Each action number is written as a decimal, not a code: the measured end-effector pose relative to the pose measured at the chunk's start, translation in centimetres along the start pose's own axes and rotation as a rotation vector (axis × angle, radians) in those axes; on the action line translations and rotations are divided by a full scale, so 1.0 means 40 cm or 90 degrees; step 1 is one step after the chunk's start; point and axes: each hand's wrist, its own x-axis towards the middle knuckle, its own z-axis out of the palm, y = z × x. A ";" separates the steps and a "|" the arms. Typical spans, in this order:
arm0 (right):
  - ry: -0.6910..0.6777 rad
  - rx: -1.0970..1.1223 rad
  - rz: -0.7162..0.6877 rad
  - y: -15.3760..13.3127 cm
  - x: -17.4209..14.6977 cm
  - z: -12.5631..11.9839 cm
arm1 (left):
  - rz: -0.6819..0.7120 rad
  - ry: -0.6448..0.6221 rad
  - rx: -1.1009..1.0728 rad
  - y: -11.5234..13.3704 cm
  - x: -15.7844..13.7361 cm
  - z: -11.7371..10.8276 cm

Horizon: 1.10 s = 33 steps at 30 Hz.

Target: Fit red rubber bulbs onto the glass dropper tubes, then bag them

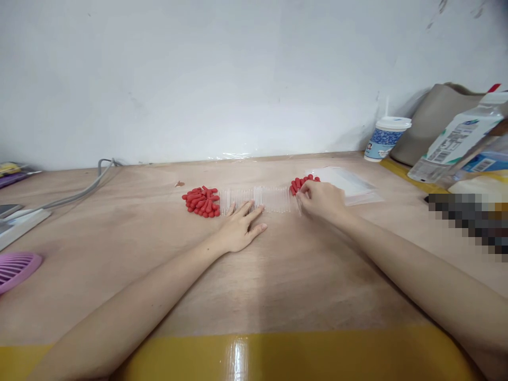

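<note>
A row of thin clear tubes [273,200] lies side by side across the wooden table. At its left end is a pile of red bulb-shaped pieces [203,202], rubbery in look. My left hand [240,230] rests flat on the table with fingers spread, fingertips over the near edge of the tubes. Beyond the row's right end, my right hand [321,201] is closed in a pinch, with a thin clear tube [299,207] showing at its fingertips. A second group of red bulb-shaped pieces [297,185] sits just behind those fingers, partly hidden by them.
Clear plastic bags [347,182] lie behind my right hand. Farther right stand a paper cup [386,138] with a straw, a tilted plastic bottle [456,140] and a grey container [426,121]. A grey cable [85,190] and a pink slatted object [18,270] are at left. Yellow tape [257,354] runs along the front edge.
</note>
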 end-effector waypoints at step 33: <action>-0.037 -0.063 -0.077 -0.101 0.008 -0.003 | -0.061 0.202 0.038 -0.015 -0.004 -0.030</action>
